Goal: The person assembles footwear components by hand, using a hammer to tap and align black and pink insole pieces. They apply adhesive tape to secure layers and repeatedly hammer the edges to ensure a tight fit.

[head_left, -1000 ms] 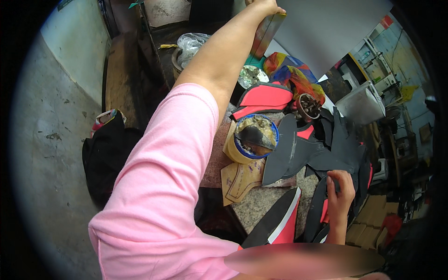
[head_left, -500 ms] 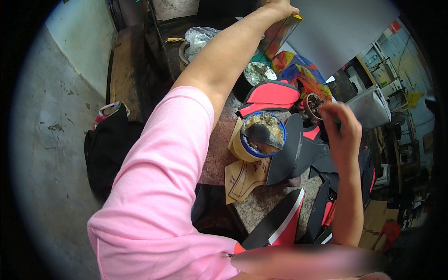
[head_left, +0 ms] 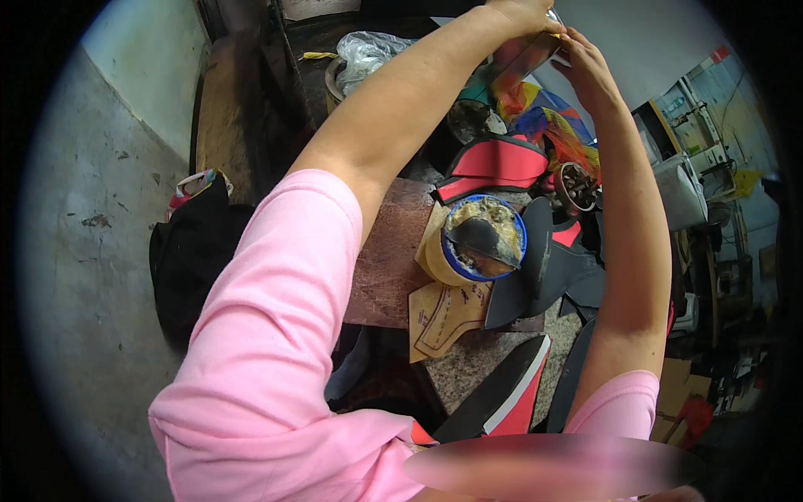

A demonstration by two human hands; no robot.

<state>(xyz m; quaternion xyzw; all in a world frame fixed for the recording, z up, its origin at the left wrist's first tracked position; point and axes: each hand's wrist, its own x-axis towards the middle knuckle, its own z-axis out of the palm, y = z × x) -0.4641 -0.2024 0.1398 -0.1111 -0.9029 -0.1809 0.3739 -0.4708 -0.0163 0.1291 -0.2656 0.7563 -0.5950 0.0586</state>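
Note:
At the far edge of the bench, my left hand [head_left: 529, 15] grips the top of a shiny rectangular can [head_left: 523, 60]. My right hand [head_left: 585, 71] reaches up to the same can, its fingers and thumb closed about the upper right corner. Something silver shows between the hands, too small to name. Nearer me stands a yellowish tub [head_left: 441, 261] with a blue rim, crusted with glue-like residue and with a dark flat piece in it. Red and black cut shoe-upper pieces [head_left: 502, 161] lie behind it, dark grey ones [head_left: 544, 268] beside it.
Brown card patterns [head_left: 447, 322] lie before the tub. A small round container [head_left: 575, 186] of little dark bits stands at the right, near a colourful mesh bag [head_left: 544, 117]. A clear plastic bag [head_left: 368, 58] sits at the far left; a black bag [head_left: 196, 268] is left of the bench.
My right hand has moved up and away from beside the small round container to the can. My left hand stays on the can, which has shifted slightly right in view.

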